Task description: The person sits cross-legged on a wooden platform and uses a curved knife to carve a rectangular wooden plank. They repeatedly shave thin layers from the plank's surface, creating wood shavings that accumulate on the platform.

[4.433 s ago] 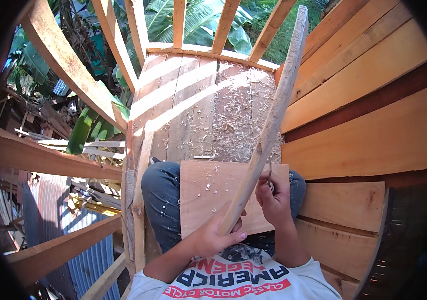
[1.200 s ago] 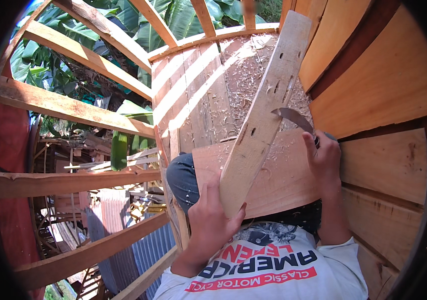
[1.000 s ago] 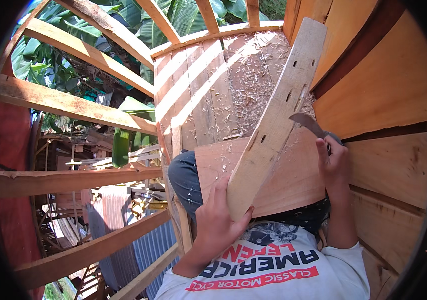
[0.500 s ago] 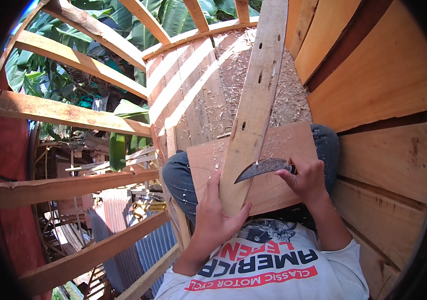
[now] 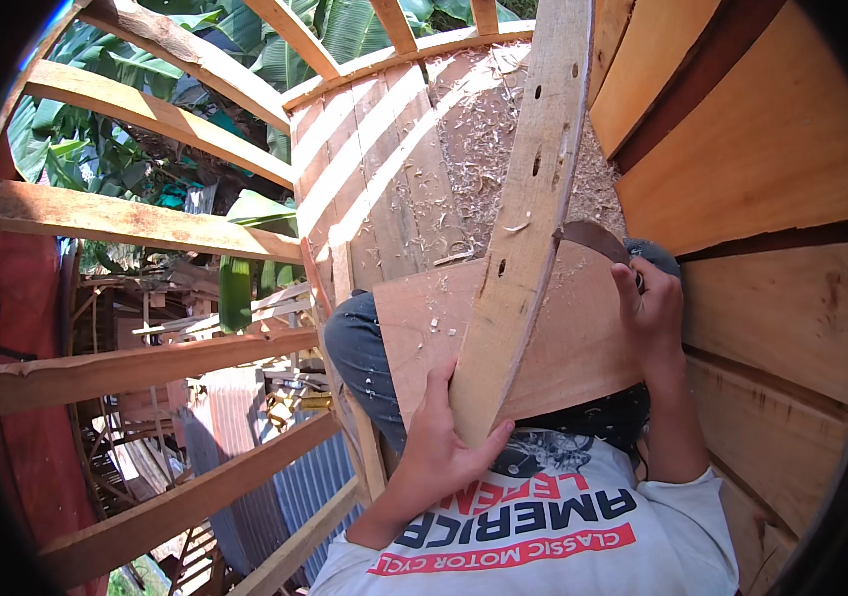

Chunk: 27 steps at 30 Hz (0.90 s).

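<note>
While clamping a long plank (image 5: 513,298) at the near end with the left hand (image 5: 444,442), gripping a curved knife (image 5: 595,236) in the right hand (image 5: 654,303).
Holding the 2 hands apart; slanting the plank from near left to far right over a brown board (image 5: 583,343); setting knife tip at the plank's right edge.

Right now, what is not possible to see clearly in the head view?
All in the head view:
Plank: its far end is cut off by the top edge.
Left hand: the fingers behind the plank are hidden by it.
Knife: its handle is mostly covered by the right hand.
Legs: the parts under the board are hidden by it.
</note>
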Each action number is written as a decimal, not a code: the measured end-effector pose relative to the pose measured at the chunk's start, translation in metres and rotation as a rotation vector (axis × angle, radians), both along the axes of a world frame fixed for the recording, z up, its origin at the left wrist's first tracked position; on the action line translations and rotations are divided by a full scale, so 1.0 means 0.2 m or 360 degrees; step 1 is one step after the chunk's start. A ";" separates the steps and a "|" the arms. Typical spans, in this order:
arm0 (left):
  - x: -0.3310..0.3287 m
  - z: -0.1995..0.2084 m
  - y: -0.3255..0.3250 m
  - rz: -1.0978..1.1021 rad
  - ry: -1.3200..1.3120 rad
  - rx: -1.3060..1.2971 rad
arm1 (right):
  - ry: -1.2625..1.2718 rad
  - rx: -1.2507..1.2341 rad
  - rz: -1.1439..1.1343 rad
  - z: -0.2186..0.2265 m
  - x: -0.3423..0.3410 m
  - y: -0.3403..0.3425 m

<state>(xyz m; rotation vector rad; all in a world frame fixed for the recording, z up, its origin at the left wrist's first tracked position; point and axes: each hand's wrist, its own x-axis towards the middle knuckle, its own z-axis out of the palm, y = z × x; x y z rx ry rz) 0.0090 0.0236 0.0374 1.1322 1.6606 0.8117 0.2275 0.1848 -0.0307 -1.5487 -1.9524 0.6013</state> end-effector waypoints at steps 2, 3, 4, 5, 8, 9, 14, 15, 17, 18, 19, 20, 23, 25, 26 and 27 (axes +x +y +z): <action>-0.01 0.00 0.01 0.0017 -0.0007 0.0039 | 0.0089 -0.0064 -0.0002 0.01 0.01 -0.01; -0.02 -0.01 0.02 0.0011 0.0024 0.0065 | 0.0130 -0.0064 0.0033 0.01 0.01 -0.03; -0.03 -0.01 0.02 0.0004 0.0055 0.0091 | 0.0171 -0.0064 0.0068 0.00 0.01 -0.06; -0.04 -0.04 0.03 -0.0004 0.0101 0.0160 | 0.0167 -0.0017 0.0178 0.01 -0.01 -0.10; -0.04 -0.08 0.04 -0.0025 0.0239 0.0292 | 0.0120 0.0095 0.0407 0.03 -0.11 -0.21; -0.03 -0.07 0.04 -0.0004 0.0295 0.0278 | 0.0089 0.0103 0.0444 0.02 -0.14 -0.24; 0.01 -0.01 0.04 0.0045 0.0569 0.0306 | -0.0133 0.0171 0.0425 0.02 -0.11 -0.18; 0.00 -0.01 0.04 0.0035 0.0588 0.0309 | -0.0168 0.0240 0.0431 0.01 -0.10 -0.15; 0.00 -0.01 0.03 0.0031 0.0592 0.0282 | -0.0209 0.0310 0.0427 -0.02 -0.10 -0.13; 0.00 -0.02 0.02 0.0036 0.0573 0.0258 | -0.0219 0.0318 0.0416 -0.03 -0.10 -0.12; 0.00 -0.02 0.02 0.0040 0.0555 0.0234 | -0.0229 0.0325 0.0404 -0.04 -0.11 -0.11; 0.00 -0.03 0.01 0.0009 0.0522 0.0242 | -0.0198 0.0368 0.0349 -0.05 -0.10 -0.09; -0.01 -0.05 -0.04 -0.0063 0.0465 0.0218 | -0.0062 0.0287 0.0129 -0.09 -0.05 0.00; -0.01 -0.07 -0.08 -0.0079 0.0459 0.0199 | 0.0051 0.0015 -0.0101 -0.08 0.01 0.08; -0.01 -0.07 -0.10 -0.0083 0.0386 0.0168 | 0.0094 0.0009 -0.0169 -0.09 0.07 0.10; 0.00 -0.06 -0.12 -0.0082 0.0317 0.0134 | 0.0140 0.0000 -0.0231 -0.09 0.12 0.12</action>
